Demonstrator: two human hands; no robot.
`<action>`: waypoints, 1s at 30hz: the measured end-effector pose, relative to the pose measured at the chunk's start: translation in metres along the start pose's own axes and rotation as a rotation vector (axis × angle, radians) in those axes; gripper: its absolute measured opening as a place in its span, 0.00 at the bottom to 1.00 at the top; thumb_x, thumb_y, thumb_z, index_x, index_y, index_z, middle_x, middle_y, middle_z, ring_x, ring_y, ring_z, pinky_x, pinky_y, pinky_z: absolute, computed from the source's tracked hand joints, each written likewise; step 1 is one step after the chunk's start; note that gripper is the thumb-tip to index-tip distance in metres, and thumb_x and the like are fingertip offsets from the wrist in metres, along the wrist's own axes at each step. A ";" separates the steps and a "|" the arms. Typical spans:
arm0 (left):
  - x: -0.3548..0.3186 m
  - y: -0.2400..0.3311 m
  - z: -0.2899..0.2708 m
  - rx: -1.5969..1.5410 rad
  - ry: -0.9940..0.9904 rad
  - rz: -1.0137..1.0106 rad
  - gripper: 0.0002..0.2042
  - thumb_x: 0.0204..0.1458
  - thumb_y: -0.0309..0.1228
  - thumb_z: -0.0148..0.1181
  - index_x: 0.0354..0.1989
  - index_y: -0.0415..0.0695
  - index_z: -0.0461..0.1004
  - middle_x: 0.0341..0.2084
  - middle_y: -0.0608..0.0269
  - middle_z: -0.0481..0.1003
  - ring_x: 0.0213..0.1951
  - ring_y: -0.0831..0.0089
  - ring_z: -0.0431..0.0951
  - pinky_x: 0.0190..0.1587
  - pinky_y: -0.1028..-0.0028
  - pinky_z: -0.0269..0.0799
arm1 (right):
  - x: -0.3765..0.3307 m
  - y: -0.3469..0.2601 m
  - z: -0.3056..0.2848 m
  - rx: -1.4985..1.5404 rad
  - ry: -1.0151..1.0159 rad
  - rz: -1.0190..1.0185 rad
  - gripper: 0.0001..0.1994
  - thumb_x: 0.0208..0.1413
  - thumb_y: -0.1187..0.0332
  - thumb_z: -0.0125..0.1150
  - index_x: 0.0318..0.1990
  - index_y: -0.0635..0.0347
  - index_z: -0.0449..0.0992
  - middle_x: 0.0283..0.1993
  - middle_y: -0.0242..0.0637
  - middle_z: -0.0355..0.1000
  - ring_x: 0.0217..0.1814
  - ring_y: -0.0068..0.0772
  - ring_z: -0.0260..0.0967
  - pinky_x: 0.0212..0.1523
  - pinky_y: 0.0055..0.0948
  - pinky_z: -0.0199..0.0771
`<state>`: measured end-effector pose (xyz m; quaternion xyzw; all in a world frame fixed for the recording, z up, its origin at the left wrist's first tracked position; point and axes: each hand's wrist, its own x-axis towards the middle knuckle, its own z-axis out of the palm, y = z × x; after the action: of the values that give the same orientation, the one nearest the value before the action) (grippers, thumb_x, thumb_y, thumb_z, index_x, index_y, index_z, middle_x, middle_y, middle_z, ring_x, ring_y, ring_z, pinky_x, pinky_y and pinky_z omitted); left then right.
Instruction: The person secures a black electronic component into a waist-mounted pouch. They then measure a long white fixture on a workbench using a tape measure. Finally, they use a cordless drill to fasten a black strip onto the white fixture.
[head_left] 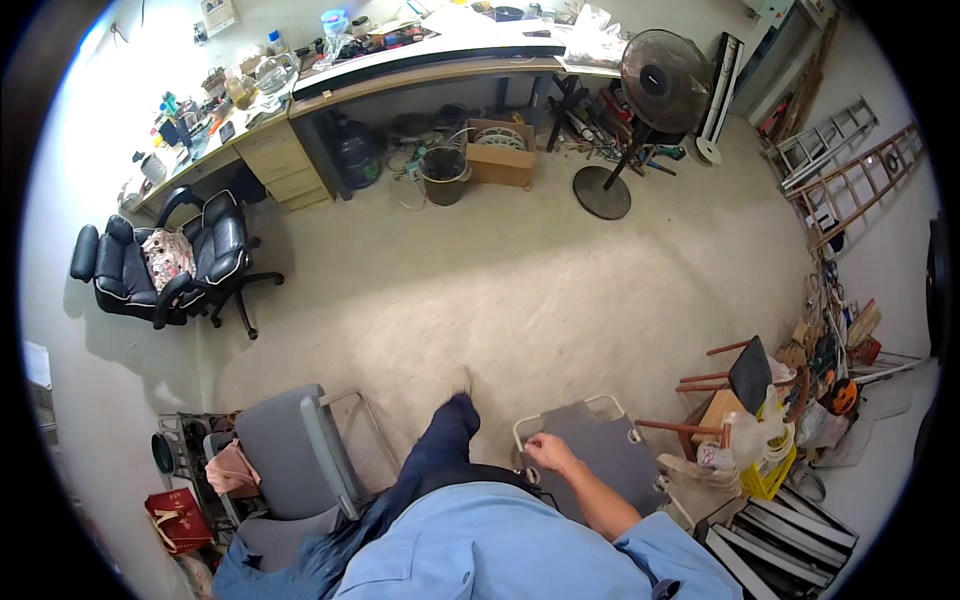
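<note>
My right hand (548,453) hangs beside my hip, over a grey folding seat (600,450) with a cream tube frame. Its fingers are curled together; what they hold, if anything, is too small to make out. My left hand is out of sight. A grey padded chair (290,445) stands at my left, with a pink cloth (232,468) over its armrest. Dark blue fabric (290,565) lies on the chair's seat beside me. One dark trouser leg (440,440) stretches forward from under my light blue shirt.
A long workbench (430,72) with clutter runs along the far wall, above a bucket (444,176) and a cardboard box (500,158). A standing fan (640,110) is far right. Black office chairs (190,260) are at left; ladders (865,185) and piled goods line the right wall.
</note>
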<state>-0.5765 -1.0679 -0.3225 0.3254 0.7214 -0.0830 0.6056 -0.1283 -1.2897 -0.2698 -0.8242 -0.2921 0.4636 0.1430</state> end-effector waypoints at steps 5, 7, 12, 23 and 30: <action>0.031 0.060 0.024 0.176 -0.018 -0.101 0.14 0.58 0.38 0.52 0.38 0.40 0.79 0.31 0.56 0.80 0.29 0.68 0.78 0.30 0.66 0.72 | 0.106 -0.016 -0.101 0.091 0.188 0.017 0.22 0.60 0.52 0.60 0.50 0.62 0.82 0.46 0.50 0.81 0.48 0.49 0.80 0.50 0.42 0.78; 0.058 0.124 0.031 0.434 -0.068 -0.057 0.14 0.58 0.37 0.52 0.38 0.40 0.79 0.31 0.56 0.80 0.29 0.69 0.78 0.30 0.66 0.72 | 0.134 0.000 -0.136 0.176 0.269 0.069 0.21 0.61 0.54 0.60 0.50 0.64 0.81 0.44 0.48 0.82 0.43 0.44 0.81 0.46 0.39 0.80; 0.076 0.353 0.092 -0.040 0.031 0.273 0.15 0.61 0.38 0.53 0.44 0.39 0.78 0.33 0.58 0.81 0.31 0.69 0.79 0.30 0.67 0.73 | 0.177 0.018 -0.220 0.504 0.211 0.238 0.18 0.62 0.59 0.60 0.49 0.67 0.80 0.38 0.40 0.80 0.33 0.29 0.77 0.35 0.30 0.77; 0.020 0.731 0.247 0.184 -0.377 0.496 0.24 0.65 0.42 0.55 0.62 0.37 0.71 0.49 0.55 0.80 0.49 0.68 0.80 0.53 0.69 0.75 | 0.329 -0.017 -0.365 0.577 0.165 0.367 0.17 0.60 0.59 0.61 0.43 0.68 0.81 0.34 0.43 0.80 0.34 0.35 0.80 0.38 0.32 0.81; 0.026 0.768 0.316 -0.010 -0.054 0.544 0.18 0.66 0.33 0.54 0.55 0.31 0.76 0.42 0.51 0.82 0.42 0.70 0.82 0.49 0.71 0.78 | 0.556 0.035 -0.510 0.185 0.131 0.228 0.16 0.60 0.59 0.60 0.41 0.66 0.82 0.34 0.41 0.81 0.31 0.33 0.79 0.32 0.33 0.77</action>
<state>0.1188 -0.6263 -0.2162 0.5018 0.5915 0.0775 0.6264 0.5383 -0.9573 -0.3962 -0.8640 -0.1426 0.4468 0.1833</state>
